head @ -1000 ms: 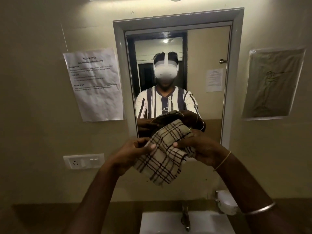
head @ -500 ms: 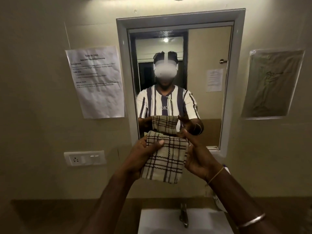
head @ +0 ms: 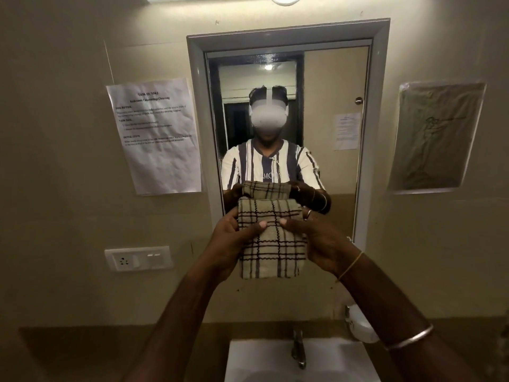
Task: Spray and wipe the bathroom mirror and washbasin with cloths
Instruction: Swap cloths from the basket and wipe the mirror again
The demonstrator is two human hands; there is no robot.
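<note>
A folded checked cloth [head: 271, 238] is held upright, long axis vertical, between the left hand [head: 230, 242] and the right hand [head: 316, 241]. Thumbs are pressed on its near face and fingers are curled behind. It faces the lower part of the mirror [head: 330, 175], well above the washbasin [head: 259, 359].

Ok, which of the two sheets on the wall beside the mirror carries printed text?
The white sheet left of the mirror: typed lines under a heading. The sheet on the right shows only a faint line drawing.
</note>
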